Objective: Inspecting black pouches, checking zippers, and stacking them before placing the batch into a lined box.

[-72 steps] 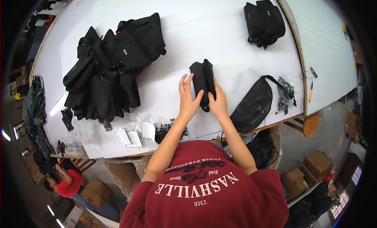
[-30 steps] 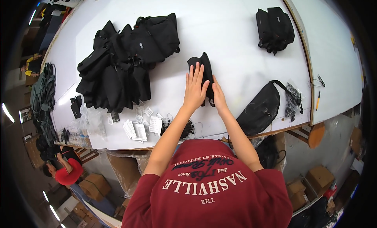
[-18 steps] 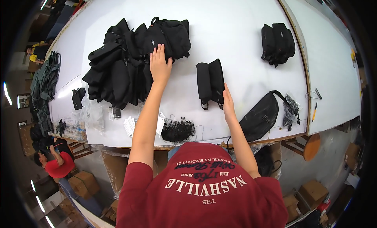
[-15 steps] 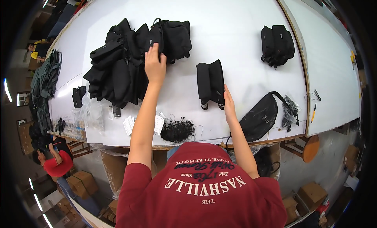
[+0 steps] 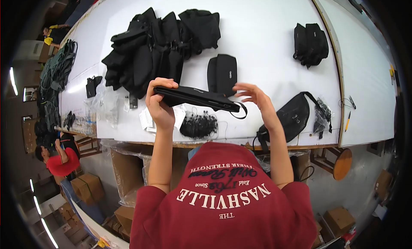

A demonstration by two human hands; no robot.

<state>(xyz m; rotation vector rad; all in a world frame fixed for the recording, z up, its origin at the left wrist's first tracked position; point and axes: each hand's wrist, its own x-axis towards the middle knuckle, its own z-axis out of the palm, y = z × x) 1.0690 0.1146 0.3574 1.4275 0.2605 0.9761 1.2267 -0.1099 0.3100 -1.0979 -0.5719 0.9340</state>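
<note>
Facing a broad white table, the person has a heap of black bags ahead and to the left. 1 flat black pouch lies on the table beside the heap, long side running away from the person. Nearer the body, 1 slim pouch is held above the tabletop, long axis crosswise, dipping slightly to the right. Left hand grips its left end, fingertips over the top edge. Right hand is nearer the free end, just off it, fingers loosely spread, nothing in its grasp; whether it touches the flat black pouch, cannot tell. Slim pouch: matt black, seen nearly edge-on. Thin black loop curves out at its right end. Smallest: 1 pale mark on top.
</note>
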